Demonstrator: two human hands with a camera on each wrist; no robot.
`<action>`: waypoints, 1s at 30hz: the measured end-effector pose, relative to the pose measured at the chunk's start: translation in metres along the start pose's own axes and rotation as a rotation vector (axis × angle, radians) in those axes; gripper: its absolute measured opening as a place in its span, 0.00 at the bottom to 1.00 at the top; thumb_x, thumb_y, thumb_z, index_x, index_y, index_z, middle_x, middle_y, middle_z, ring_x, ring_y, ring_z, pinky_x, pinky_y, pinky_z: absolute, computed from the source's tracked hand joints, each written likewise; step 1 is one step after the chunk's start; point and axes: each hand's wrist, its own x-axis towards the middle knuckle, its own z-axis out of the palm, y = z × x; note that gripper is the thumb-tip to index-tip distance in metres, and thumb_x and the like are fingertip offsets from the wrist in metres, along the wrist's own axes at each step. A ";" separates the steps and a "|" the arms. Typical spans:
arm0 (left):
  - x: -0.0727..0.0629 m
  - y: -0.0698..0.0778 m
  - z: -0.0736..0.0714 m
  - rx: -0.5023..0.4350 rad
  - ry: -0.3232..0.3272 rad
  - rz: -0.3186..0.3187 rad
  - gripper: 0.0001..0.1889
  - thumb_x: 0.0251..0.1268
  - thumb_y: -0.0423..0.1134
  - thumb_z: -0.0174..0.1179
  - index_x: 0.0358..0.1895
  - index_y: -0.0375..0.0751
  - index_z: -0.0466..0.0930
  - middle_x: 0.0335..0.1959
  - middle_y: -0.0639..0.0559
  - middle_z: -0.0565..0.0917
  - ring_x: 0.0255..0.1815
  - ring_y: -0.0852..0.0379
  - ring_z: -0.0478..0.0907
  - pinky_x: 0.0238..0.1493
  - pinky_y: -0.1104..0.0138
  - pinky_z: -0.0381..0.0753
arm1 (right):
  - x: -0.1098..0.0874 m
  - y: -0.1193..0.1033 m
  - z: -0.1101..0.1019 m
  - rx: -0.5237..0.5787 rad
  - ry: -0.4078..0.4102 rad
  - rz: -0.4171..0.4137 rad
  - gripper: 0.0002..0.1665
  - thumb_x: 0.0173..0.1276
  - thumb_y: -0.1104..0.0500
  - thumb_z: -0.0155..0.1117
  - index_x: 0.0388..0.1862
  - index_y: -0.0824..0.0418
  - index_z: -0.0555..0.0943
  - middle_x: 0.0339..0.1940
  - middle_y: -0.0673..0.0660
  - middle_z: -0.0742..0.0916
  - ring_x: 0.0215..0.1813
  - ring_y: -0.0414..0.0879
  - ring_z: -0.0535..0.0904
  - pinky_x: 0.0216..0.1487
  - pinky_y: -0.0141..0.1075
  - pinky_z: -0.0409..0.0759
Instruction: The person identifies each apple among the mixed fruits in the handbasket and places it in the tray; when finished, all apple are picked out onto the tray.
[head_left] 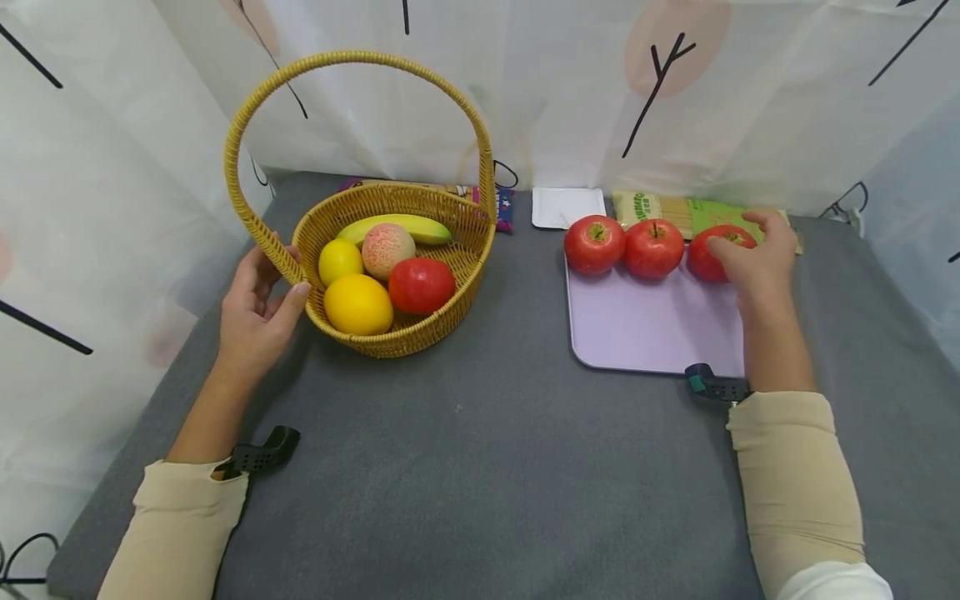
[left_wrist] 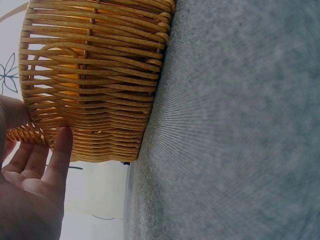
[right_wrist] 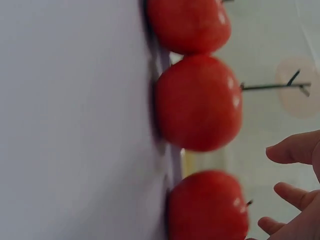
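A yellow wicker basket (head_left: 397, 343) with a tall arched handle stands at the left of the table. It holds a banana (head_left: 393, 227), a peach (head_left: 387, 250), a small yellow fruit (head_left: 340, 262), a larger orange-yellow fruit (head_left: 358, 305) and a red apple (head_left: 422, 286). My left hand (head_left: 255, 312) grips the basket's left side near the handle's foot; its fingers (left_wrist: 60, 150) lie against the weave. Three red apples (head_left: 595, 244) line the far edge of a lilac tray (head_left: 645, 325). Above the rightmost apple (head_left: 708, 257), my right hand (head_left: 761, 258) is spread, fingers apart from the fruit in the right wrist view.
Behind the apples lies a green and yellow packet (head_left: 697, 212), with a white square item (head_left: 567, 206) to its left. A purple packet (head_left: 505, 210) is partly hidden behind the basket. A printed white curtain (head_left: 570, 100) borders the grey table (head_left: 480, 467).
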 end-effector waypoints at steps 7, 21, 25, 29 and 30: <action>0.001 -0.001 0.001 -0.014 -0.005 -0.001 0.33 0.64 0.17 0.56 0.73 0.32 0.63 0.63 0.33 0.73 0.65 0.46 0.72 0.57 0.72 0.78 | -0.039 -0.030 0.013 -0.036 -0.077 -0.238 0.31 0.71 0.54 0.62 0.72 0.54 0.71 0.75 0.55 0.68 0.73 0.49 0.65 0.64 0.38 0.76; 0.001 0.003 0.000 0.014 -0.008 -0.011 0.33 0.64 0.16 0.55 0.74 0.32 0.62 0.63 0.32 0.72 0.65 0.44 0.70 0.57 0.73 0.77 | -0.120 -0.096 0.082 -0.076 -0.551 -0.589 0.23 0.71 0.54 0.64 0.62 0.61 0.79 0.61 0.57 0.81 0.61 0.53 0.78 0.57 0.48 0.81; 0.002 -0.002 -0.001 -0.035 -0.005 0.003 0.33 0.64 0.16 0.55 0.73 0.32 0.62 0.63 0.31 0.72 0.65 0.44 0.71 0.57 0.72 0.78 | -0.139 -0.119 0.115 -0.182 -0.657 -0.690 0.24 0.70 0.53 0.65 0.63 0.60 0.79 0.62 0.57 0.80 0.60 0.52 0.76 0.60 0.46 0.79; 0.001 -0.003 -0.001 -0.048 0.007 0.006 0.33 0.63 0.15 0.55 0.73 0.31 0.63 0.62 0.32 0.73 0.64 0.45 0.72 0.56 0.72 0.78 | -0.154 -0.134 0.152 -0.332 -0.746 -0.766 0.28 0.71 0.50 0.63 0.66 0.60 0.77 0.63 0.56 0.80 0.61 0.50 0.74 0.62 0.43 0.76; 0.001 -0.003 -0.001 -0.052 0.008 0.004 0.33 0.63 0.15 0.55 0.73 0.31 0.63 0.62 0.32 0.74 0.63 0.45 0.72 0.56 0.72 0.79 | -0.157 -0.135 0.161 -0.378 -0.770 -0.777 0.29 0.72 0.49 0.62 0.67 0.61 0.76 0.62 0.56 0.80 0.61 0.50 0.74 0.61 0.42 0.76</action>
